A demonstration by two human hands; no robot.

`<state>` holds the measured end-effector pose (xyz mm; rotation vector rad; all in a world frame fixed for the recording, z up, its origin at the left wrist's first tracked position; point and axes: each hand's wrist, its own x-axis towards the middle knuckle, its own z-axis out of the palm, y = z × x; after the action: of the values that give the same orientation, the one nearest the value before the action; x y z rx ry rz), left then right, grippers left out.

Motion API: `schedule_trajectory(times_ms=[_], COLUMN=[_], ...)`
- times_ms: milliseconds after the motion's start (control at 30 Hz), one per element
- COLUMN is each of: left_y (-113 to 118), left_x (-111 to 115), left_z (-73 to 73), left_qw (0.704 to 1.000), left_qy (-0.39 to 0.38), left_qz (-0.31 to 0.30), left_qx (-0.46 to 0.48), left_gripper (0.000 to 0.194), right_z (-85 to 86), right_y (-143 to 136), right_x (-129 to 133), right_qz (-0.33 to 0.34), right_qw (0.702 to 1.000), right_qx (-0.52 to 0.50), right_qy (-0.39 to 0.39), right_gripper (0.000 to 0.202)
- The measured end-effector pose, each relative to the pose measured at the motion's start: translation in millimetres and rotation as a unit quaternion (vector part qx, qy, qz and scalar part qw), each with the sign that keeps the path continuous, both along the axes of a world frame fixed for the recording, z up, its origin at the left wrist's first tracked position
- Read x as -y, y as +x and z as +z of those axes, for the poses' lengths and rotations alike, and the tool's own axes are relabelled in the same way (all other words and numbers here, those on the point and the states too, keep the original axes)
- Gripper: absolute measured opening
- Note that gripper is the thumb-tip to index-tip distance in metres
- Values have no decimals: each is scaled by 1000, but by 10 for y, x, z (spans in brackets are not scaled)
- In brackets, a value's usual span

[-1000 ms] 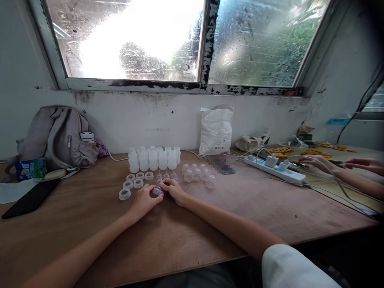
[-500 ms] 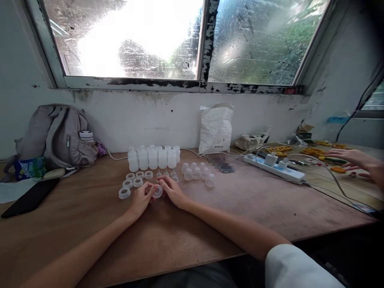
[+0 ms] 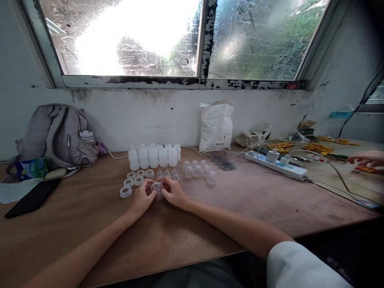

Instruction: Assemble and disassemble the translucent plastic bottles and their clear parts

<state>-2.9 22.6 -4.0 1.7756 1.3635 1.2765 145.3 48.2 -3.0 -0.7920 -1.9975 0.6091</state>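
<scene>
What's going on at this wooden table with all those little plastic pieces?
A person sits at a brown wooden table, and both the left hand and the right hand pinch one small translucent plastic ring. Behind it stand a cluster of white plastic bottles, loose white screw rings and clear domed caps. At far right, another person's hand touches yellow parts.

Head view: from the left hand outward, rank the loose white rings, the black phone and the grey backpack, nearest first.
From the left hand:
1. White rings, just beyond and left of its fingers.
2. Black phone, flat at the table's left edge.
3. Grey backpack, far left against the back wall.
</scene>
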Motion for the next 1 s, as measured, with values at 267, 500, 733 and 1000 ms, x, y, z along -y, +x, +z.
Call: schedule_trajectory(times_ms=[267,500,733,1000], left_y=[30,43,36,27], left_x=[64,71,49,21], left_z=[74,86,71,53], left_qw=[998,996,993,992], left_qy=[16,26,46,43], left_qz=[1,2,2,3], left_qx=[-68,-87,-111,-118], left_gripper=[19,20,18,15], right_z=[0,3,-16,-26], right_y=[-2,2,-6,-5], right_x=[-6,-3,-14,-30], right_qz=[5,18,21,10], right_qw=[1000,1000,1000,1000], right_qx=[6,10,2,-1], right_qy=[-5,3,4,-8], right_gripper=[25,22,23,23])
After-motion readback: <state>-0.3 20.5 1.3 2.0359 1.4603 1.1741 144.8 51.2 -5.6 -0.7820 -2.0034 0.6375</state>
